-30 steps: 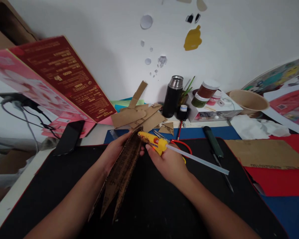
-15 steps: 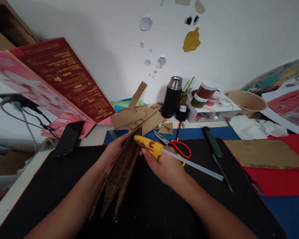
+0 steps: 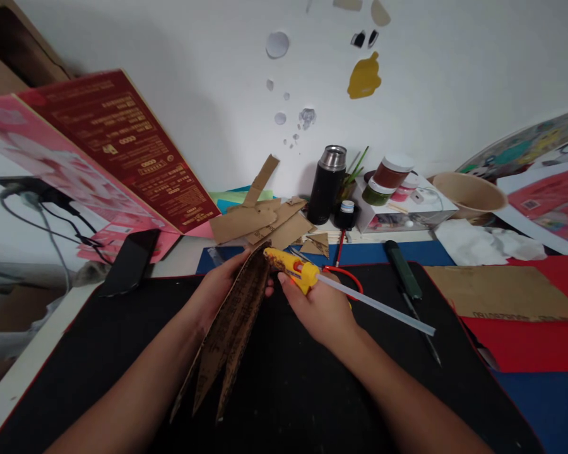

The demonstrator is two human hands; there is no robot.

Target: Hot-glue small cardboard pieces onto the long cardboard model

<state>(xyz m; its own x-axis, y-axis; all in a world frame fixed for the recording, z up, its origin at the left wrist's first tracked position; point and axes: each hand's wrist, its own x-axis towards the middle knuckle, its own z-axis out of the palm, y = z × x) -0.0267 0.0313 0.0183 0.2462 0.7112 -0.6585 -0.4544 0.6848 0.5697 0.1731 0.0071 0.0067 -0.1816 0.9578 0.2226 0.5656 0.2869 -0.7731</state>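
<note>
My left hand (image 3: pixel 220 287) is closed on the far end of a brown cardboard piece (image 3: pixel 231 331) cut into long pointed strips, held on edge over the black mat (image 3: pixel 99 340). My right hand (image 3: pixel 324 309) grips a yellow glue gun (image 3: pixel 293 268). Its nozzle sits at the top edge of the cardboard, close to my left fingers. A clear glue stick (image 3: pixel 378 306) pokes out of the back of the gun to the right.
Red-handled scissors (image 3: pixel 341 272) and a green-handled knife (image 3: pixel 404 271) lie behind my right hand. Cardboard scraps (image 3: pixel 260 221), a black flask (image 3: pixel 330 183), paint jars (image 3: pixel 392 173), a paper bowl (image 3: pixel 468 192) and tissue stand at the back. A phone (image 3: pixel 130 260) lies left; cardboard sheet (image 3: pixel 502 290) right.
The glue gun dipped lower and left along the cardboard's top edge half a second ago, then came back up to the right. My left hand and the cardboard stayed nearly still.
</note>
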